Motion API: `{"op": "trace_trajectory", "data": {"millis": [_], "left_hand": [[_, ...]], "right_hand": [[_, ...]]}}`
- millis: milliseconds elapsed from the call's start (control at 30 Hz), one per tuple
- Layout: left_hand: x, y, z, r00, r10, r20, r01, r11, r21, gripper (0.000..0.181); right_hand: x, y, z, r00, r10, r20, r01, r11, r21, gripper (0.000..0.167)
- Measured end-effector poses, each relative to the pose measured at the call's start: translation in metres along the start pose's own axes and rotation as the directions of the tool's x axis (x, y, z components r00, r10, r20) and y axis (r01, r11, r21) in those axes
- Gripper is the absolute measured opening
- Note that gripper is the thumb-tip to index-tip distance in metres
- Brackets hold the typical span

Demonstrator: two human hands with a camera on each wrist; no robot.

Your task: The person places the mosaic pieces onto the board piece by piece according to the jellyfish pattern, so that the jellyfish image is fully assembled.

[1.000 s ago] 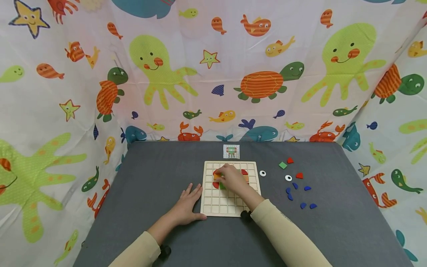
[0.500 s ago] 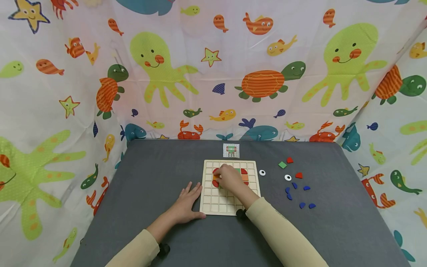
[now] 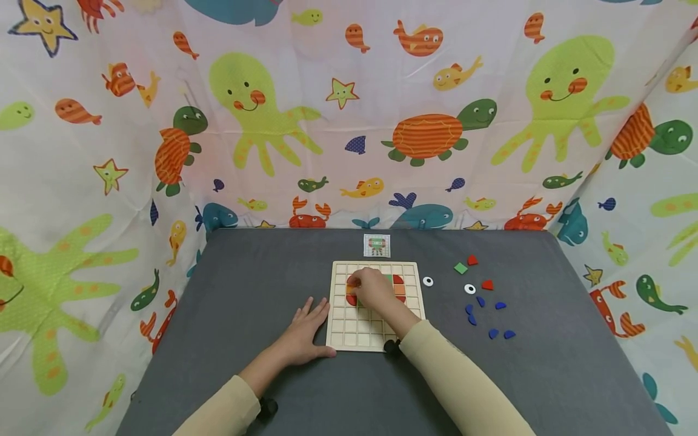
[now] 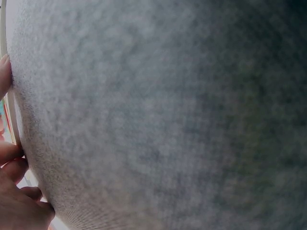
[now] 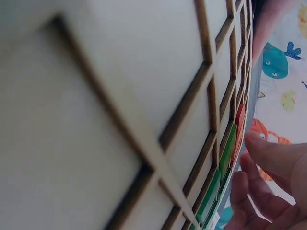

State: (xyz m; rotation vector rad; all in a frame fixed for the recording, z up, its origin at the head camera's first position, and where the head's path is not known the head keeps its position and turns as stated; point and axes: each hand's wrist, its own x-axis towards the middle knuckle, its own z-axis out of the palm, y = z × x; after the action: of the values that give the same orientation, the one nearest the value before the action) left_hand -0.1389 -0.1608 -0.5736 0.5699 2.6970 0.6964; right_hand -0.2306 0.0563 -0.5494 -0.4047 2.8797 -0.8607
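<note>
Touching board [image 3: 349, 334] L edge, L hand [image 3: 303, 333] spread, R hand [image 3: 375, 292] over pcs [image 3: 351, 300], hold unclear

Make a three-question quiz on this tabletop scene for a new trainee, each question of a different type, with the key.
1. Count: how many loose blue pieces lie on the table to the right of the wooden board?
2. True or false: the picture card lies beyond the board's far edge, apart from the board.
3. Choose: while the left hand rests at the board's left side, the right hand is over A) the picture card, B) the blue pieces, C) the board's grid.

Key: 1. Six. 2. True. 3. C.
</note>
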Motion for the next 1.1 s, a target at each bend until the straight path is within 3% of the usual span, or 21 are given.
{"op": "trace_trajectory", "data": {"millis": [300, 600, 1100], "left_hand": [[0.002, -0.003, 0.001, 1.0, -0.019, -0.006, 0.019, 1.0, 0.001, 0.111], [0.001, -0.003, 0.001, 1.0, -0.015, -0.006, 0.015, 1.0, 0.001, 0.11], [0.002, -0.002, 0.002, 1.0, -0.014, 0.0, 0.014, 1.0, -0.003, 0.11]], "right_hand": [[-0.012, 0.013, -0.023, 0.996, 0.03, -0.088, -0.024, 0.998, 0.066, 0.019], [-0.033, 0.043, -0.05, 0.986, 0.032, -0.161, -0.018, 0.996, 0.085, 0.028], [-0.076, 0.115, -0.092, 0.938, 0.17, -0.303, -0.163, 0.985, 0.05, 0.032]]}}
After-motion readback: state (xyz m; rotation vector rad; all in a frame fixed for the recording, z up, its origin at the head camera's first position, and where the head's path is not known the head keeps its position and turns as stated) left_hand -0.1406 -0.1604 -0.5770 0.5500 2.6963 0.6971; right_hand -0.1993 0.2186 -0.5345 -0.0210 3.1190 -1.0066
